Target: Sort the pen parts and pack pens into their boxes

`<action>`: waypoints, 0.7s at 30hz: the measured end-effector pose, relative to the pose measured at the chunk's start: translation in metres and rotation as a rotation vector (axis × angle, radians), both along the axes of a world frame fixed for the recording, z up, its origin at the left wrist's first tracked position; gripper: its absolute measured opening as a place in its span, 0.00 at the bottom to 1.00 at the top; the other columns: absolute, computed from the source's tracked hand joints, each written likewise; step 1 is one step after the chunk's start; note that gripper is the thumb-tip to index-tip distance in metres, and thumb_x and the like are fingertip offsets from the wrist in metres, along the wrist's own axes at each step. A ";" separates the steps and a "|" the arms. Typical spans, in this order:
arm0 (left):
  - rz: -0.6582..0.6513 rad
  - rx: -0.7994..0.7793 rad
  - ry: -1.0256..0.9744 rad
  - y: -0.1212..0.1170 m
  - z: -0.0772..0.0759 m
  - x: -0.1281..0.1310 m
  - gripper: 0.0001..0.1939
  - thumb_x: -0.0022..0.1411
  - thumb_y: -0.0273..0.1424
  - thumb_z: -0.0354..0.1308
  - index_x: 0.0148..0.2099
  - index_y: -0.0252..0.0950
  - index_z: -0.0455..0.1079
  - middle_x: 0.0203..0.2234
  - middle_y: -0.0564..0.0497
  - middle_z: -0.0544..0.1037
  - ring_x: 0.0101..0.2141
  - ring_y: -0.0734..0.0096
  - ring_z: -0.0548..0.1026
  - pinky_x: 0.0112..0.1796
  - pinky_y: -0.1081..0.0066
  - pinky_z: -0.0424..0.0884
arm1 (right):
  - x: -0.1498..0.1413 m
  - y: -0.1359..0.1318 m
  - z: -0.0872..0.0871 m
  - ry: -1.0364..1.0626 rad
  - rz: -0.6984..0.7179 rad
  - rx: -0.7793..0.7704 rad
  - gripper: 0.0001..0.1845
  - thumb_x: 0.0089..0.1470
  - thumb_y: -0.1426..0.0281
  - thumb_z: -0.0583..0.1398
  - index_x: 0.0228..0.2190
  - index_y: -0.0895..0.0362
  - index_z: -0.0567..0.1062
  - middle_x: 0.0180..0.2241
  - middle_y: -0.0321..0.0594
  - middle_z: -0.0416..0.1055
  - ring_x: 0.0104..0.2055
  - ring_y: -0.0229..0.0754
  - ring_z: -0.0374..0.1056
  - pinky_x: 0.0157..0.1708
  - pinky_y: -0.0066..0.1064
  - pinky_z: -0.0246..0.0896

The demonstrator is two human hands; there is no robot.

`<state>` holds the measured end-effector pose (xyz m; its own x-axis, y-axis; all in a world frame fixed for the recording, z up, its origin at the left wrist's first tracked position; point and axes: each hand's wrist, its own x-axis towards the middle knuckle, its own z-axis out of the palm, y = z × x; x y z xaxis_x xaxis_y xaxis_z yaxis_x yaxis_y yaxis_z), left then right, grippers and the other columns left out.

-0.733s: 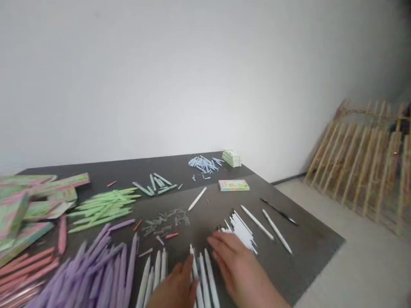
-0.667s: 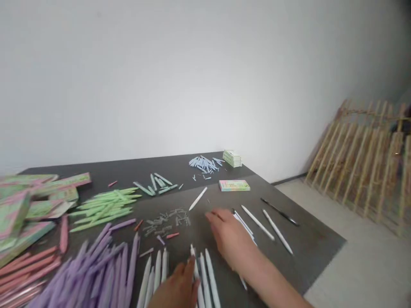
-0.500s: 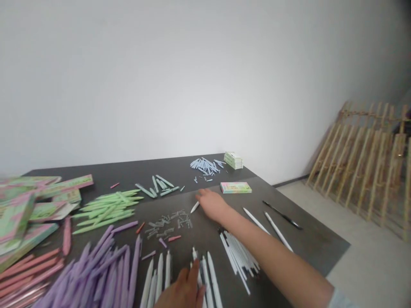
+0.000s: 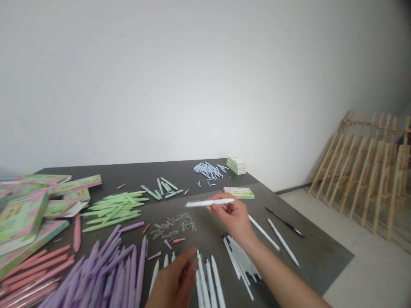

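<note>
One camera, worn on the person's head, looked out from the near side of the table (image 4: 314,259), above its top. It faced forward and somewhat down, so that the wall (image 4: 192,85) filled the upper half of the view and the table much of the lower. The left hand (image 4: 173,280) and the purple pens (image 4: 93,261) lay close to the lens, cut by the bottom edge; the right hand (image 4: 231,214) was farther out, and the stack (image 4: 236,165) stood well away. Rightward, the view reached past the table to the floor (image 4: 375,273) and the rack (image 4: 361,179).
</note>
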<state>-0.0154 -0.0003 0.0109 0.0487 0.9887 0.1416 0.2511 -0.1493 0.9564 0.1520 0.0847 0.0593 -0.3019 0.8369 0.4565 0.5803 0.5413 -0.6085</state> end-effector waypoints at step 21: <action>-0.056 -0.279 -0.761 -0.004 0.041 -0.025 0.10 0.43 0.34 0.66 0.31 0.37 0.77 0.28 0.49 0.75 0.28 0.67 0.70 0.25 0.69 0.71 | -0.007 -0.125 -0.046 0.956 -0.131 -0.291 0.13 0.39 0.61 0.66 0.28 0.56 0.78 0.19 0.37 0.70 0.20 0.37 0.66 0.21 0.26 0.65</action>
<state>-0.0402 -0.0044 0.0518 0.0888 0.9915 -0.0956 -0.4837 0.1268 0.8660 0.1454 -0.0404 0.0133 0.1866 0.9547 0.2319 -0.1765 0.2648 -0.9480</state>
